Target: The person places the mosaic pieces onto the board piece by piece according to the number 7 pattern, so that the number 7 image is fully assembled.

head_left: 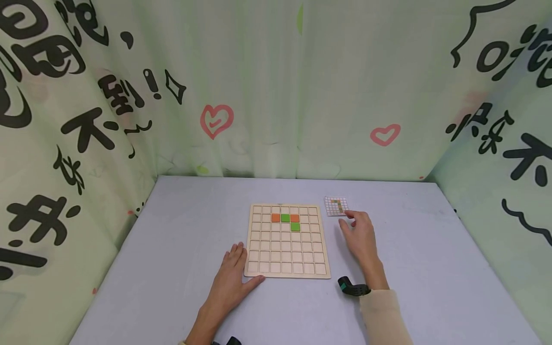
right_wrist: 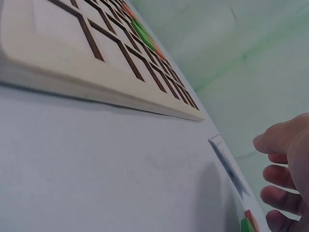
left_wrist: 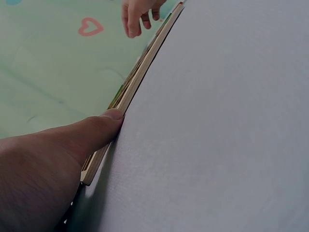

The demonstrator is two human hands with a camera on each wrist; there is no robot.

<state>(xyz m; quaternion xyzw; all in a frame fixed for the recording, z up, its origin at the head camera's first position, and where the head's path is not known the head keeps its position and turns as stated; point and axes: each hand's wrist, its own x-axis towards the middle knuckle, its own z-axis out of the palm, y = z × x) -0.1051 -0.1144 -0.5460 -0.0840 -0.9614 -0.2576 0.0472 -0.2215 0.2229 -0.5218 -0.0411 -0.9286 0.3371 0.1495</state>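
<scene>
A wooden grid board (head_left: 286, 258) lies on the table with orange tiles (head_left: 275, 218) and green tiles (head_left: 285, 218) in its upper cells. My left hand (head_left: 230, 282) rests at the board's lower left corner, fingers along the left side. Its thumb (left_wrist: 108, 123) touches the near edge in the left wrist view. My right hand (head_left: 362, 237) hovers beside a small pattern card (head_left: 335, 206), its fingers loosely bent and nothing seen between them. Below those fingers, in the right wrist view, a green piece (right_wrist: 246, 225) and an orange-red piece (right_wrist: 251, 218) show partly; the head view hides them.
The white table (head_left: 181, 230) reaches back to a pale green curtain (head_left: 267, 86) with hearts and black lettering, which also hangs at both sides. A black wrist strap (head_left: 353, 287) sits on the right forearm.
</scene>
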